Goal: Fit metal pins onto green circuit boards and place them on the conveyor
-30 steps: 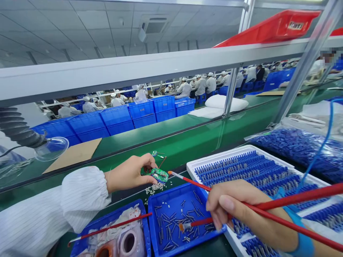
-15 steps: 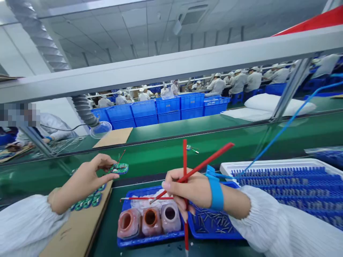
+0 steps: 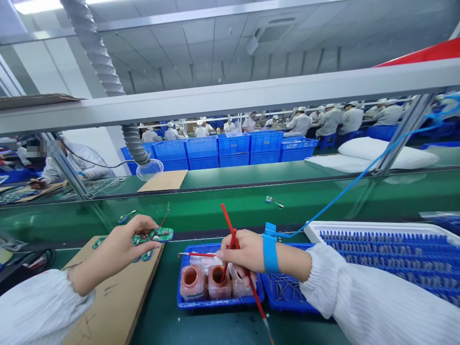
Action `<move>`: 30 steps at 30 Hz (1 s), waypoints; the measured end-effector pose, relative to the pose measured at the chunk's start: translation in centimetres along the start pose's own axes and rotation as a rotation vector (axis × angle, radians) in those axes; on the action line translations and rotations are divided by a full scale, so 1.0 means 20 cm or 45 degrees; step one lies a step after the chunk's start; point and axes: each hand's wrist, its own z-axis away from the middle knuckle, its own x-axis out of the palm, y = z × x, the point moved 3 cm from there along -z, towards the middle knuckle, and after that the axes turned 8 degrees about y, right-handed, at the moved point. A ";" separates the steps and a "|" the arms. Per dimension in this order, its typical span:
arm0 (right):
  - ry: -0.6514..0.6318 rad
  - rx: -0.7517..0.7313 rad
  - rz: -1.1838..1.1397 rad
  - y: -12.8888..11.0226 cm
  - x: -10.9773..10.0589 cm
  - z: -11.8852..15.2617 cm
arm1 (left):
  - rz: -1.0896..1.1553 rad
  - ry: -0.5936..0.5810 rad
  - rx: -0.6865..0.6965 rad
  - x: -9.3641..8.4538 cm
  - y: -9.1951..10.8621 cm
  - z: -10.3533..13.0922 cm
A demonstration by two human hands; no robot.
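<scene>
Over desk (image 3: 163, 306), pinches oval green circuit board (image 3: 163, 234) in left hand (image 3: 125, 244), slim red brushes (image 3: 258, 299) in right hand (image 3: 242, 249), mid-dip into orange-stained jar (image 3: 220, 290).

The right hand (image 3: 241, 251) holds red brushes (image 3: 256, 293) over three jars (image 3: 219, 282).

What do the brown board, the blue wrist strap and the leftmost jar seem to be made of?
Brown board: probably cardboard; dull, plain brown surface.
Blue wrist strap: matte, smoothly curved; stretchy fabric or soft rubber, I cannot tell which.
Leftmost jar: cloudy, slightly shiny, with reddish stains; maybe plastic, maybe glass.
</scene>
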 end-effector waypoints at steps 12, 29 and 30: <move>0.038 -0.205 0.126 -0.04 0.04 0.04 | 0.029 -0.027 0.050 0.05 0.10 -0.03; 0.067 -0.839 0.391 -0.19 -0.08 0.35 | 0.055 -0.047 0.113 0.10 0.10 -0.05; 0.061 -0.881 0.414 -0.19 -0.09 0.36 | 0.057 -0.050 0.118 0.10 0.10 -0.05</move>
